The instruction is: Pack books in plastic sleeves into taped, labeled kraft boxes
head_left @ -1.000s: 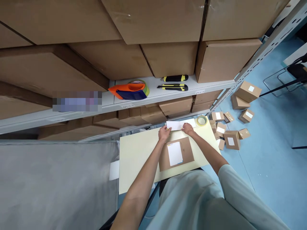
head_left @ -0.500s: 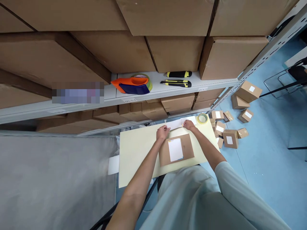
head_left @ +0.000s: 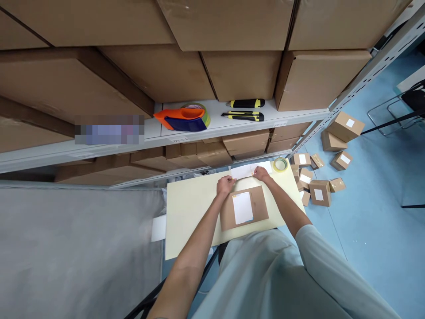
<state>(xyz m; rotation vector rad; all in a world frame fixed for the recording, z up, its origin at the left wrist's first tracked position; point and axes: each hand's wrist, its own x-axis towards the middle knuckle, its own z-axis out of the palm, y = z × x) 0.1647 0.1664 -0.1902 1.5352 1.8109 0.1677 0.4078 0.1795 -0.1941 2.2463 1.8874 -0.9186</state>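
Observation:
Both my hands pinch a white paper sheet (head_left: 241,171), likely of label stock, at the far side of the pale yellow table (head_left: 192,212). My left hand (head_left: 226,184) is closed on its near left corner, and my right hand (head_left: 260,173) is closed on its near right corner. Just below the sheet, nearer to me, a brown cardboard box (head_left: 260,203) lies on the table. A white label (head_left: 243,208) sits on the box's top. More white paper (head_left: 265,165) shows behind my right hand, beside a roll of yellowish tape (head_left: 280,164).
On the shelf (head_left: 215,120) above the table lie an orange and blue tape dispenser (head_left: 186,118) and two utility knives (head_left: 245,103). Large cardboard boxes (head_left: 242,75) fill the shelves. Several small labelled boxes (head_left: 319,193) lie on the blue floor to the right.
The held white sheet is slightly flatter and its left end sits a little farther from me. My hands have barely moved, and the box stays in place.

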